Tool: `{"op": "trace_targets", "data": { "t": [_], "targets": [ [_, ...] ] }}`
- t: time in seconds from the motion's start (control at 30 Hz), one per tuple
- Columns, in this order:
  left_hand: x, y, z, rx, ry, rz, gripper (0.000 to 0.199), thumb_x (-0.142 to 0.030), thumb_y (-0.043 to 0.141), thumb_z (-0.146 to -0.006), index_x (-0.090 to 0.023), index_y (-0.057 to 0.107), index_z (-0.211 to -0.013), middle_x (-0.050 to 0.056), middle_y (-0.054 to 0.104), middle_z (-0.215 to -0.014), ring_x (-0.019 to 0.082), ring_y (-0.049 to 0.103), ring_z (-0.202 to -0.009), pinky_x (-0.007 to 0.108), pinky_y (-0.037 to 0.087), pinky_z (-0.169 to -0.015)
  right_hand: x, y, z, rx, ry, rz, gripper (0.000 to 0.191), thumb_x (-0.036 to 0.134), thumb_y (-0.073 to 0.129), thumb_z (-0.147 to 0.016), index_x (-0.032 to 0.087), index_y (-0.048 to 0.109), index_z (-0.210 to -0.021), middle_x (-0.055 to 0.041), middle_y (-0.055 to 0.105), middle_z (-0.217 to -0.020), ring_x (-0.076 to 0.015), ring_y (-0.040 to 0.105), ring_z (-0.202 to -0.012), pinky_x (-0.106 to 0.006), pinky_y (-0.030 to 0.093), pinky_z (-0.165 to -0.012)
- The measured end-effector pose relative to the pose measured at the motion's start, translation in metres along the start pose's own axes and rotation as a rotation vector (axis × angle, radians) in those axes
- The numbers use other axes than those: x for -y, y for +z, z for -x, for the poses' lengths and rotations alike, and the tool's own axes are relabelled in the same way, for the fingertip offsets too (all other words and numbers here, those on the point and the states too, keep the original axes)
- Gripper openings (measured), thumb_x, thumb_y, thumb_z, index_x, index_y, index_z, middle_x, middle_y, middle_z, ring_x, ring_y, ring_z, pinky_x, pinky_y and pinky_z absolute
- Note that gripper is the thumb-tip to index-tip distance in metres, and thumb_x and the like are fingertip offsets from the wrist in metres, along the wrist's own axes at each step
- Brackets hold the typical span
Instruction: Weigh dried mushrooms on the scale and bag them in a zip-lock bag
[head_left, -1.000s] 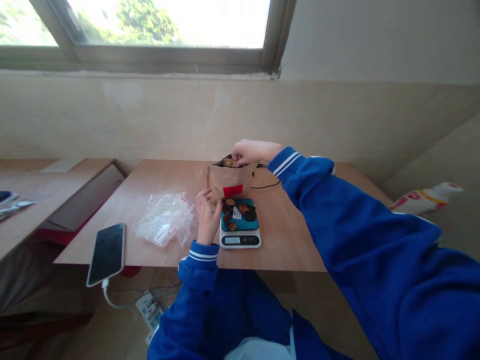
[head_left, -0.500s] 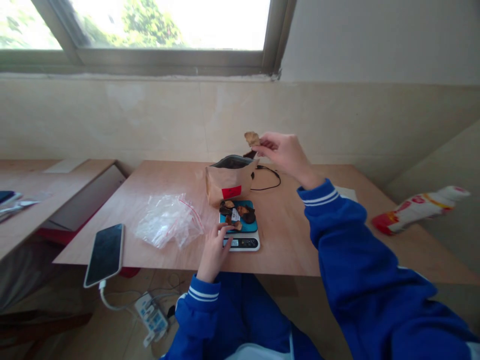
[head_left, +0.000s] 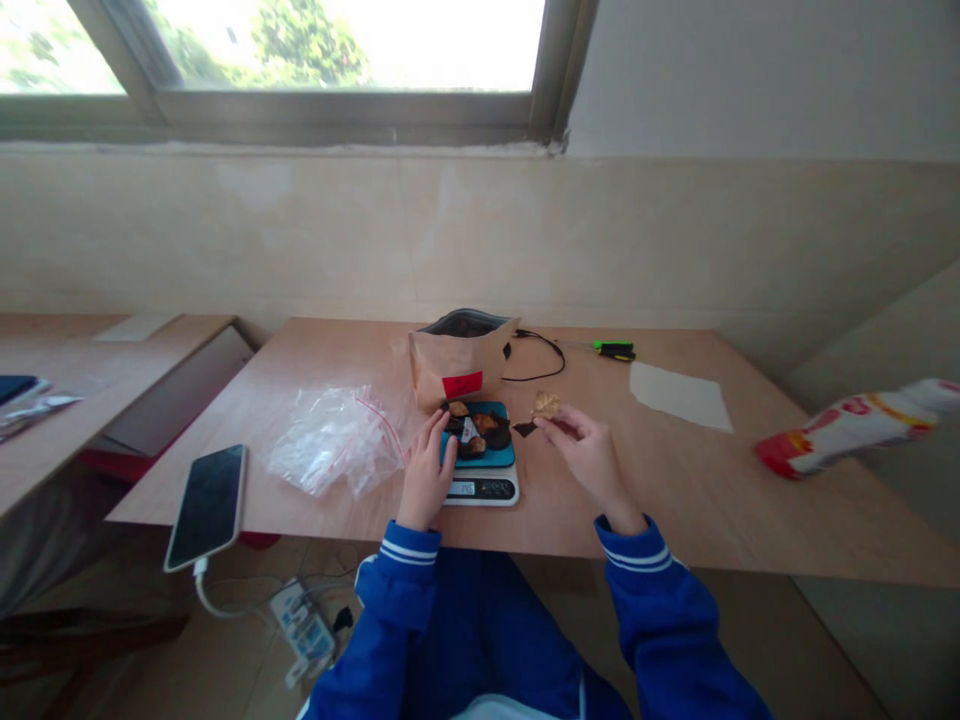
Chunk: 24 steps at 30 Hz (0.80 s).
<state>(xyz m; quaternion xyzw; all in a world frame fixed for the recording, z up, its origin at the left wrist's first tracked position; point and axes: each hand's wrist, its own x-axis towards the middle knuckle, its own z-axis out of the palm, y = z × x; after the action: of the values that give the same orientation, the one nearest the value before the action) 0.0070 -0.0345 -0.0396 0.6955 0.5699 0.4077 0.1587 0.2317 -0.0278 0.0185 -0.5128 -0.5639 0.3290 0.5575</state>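
Now my right hand [head_left: 592,455] has come down from above the paper bag [head_left: 459,362], pinching a dried piece [head_left: 546,404] beside the scale [head_left: 480,462]; left hand [head_left: 426,470] rests loosely open against its edge.

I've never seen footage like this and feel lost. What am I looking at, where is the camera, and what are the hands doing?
There is no machine here: a person in blue sleeves works with bare hands. The single camera sits on their head and looks forward and down, so you see the scene as they do.

On the wooden table stands a small digital scale with dark and tan dried pieces on its blue top. Behind it is an open brown paper bag with a red label. To the left lie a crumpled clear plastic bag and a phone at the table's edge on a charging cable.

The left hand rests at the scale's left edge. The right hand pinches a tan dried piece just right of the scale.
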Motion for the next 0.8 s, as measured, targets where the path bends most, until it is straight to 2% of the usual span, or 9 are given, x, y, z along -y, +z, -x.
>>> {"op": "trace_targets", "data": {
  "t": [0.13,0.2,0.3,0.43,0.57,0.67,0.8],
  "targets": [
    [0.004,0.004,-0.004,0.123,-0.009,-0.038,0.037,-0.034,0.038,-0.096,-0.025,0.052,-0.129,0.01,0.049,-0.142,0.024,0.043,-0.133,0.05,0.033,-0.108,-0.011,0.0,0.004,-0.014,0.047,-0.039,0.028,0.044,0.074,-0.07,0.018,0.07,-0.079,-0.0062,0.072,-0.08,-0.0199,0.065,-0.072,-0.032,0.053,-0.063],
    [0.002,0.003,-0.002,0.148,0.0,-0.043,0.038,-0.036,0.037,-0.096,-0.026,0.051,-0.13,0.009,0.052,-0.14,0.024,0.043,-0.133,0.05,0.033,-0.107,-0.013,0.0,0.003,-0.017,0.053,-0.041,0.029,0.045,0.074,-0.07,0.017,0.07,-0.078,-0.0058,0.071,-0.078,-0.0192,0.065,-0.07,-0.032,0.053,-0.062],
    [-0.003,-0.002,-0.006,0.069,0.017,-0.009,0.039,-0.034,0.035,-0.097,-0.027,0.048,-0.133,0.008,0.052,-0.139,0.022,0.043,-0.132,0.048,0.032,-0.109,-0.017,-0.001,0.001,-0.035,0.073,-0.053,0.03,0.047,0.074,-0.069,0.018,0.07,-0.075,-0.0052,0.07,-0.075,-0.018,0.063,-0.065,-0.031,0.053,-0.059],
    [-0.002,-0.01,-0.034,-0.124,0.038,0.04,0.044,-0.028,0.036,-0.096,-0.026,0.042,-0.139,0.009,0.04,-0.148,0.021,0.036,-0.138,0.044,0.03,-0.112,-0.023,0.0,0.003,-0.038,0.114,-0.088,0.031,0.049,0.075,-0.066,0.019,0.069,-0.074,-0.0049,0.07,-0.073,-0.0178,0.062,-0.063,-0.03,0.053,-0.055],
    [0.013,-0.013,-0.072,-0.183,0.048,0.043,0.042,-0.029,0.041,-0.093,-0.025,0.046,-0.135,0.011,0.039,-0.147,0.024,0.036,-0.138,0.046,0.031,-0.113,-0.029,0.001,0.006,-0.059,0.117,-0.079,0.032,0.051,0.075,-0.066,0.021,0.068,-0.072,-0.0044,0.069,-0.069,-0.0177,0.061,-0.06,-0.03,0.052,-0.052],
    [0.025,-0.013,-0.096,-0.247,0.038,0.067,0.051,-0.035,0.051,-0.089,-0.019,0.04,-0.136,0.016,0.043,-0.143,0.026,0.038,-0.136,0.047,0.032,-0.112,-0.035,0.001,0.004,-0.052,0.118,-0.08,0.032,0.051,0.075,-0.067,0.02,0.069,-0.073,-0.005,0.07,-0.073,-0.0189,0.064,-0.066,-0.031,0.054,-0.057],
    [0.039,-0.01,-0.117,-0.199,-0.006,0.196,0.066,-0.038,0.057,-0.084,-0.015,0.031,-0.14,0.019,0.036,-0.146,0.028,0.044,-0.131,0.047,0.036,-0.109,-0.042,0.001,-0.009,-0.062,0.138,-0.114,0.036,0.052,0.076,-0.065,0.019,0.069,-0.076,-0.0058,0.072,-0.078,-0.0198,0.066,-0.071,-0.034,0.054,-0.068]
  ]
}}
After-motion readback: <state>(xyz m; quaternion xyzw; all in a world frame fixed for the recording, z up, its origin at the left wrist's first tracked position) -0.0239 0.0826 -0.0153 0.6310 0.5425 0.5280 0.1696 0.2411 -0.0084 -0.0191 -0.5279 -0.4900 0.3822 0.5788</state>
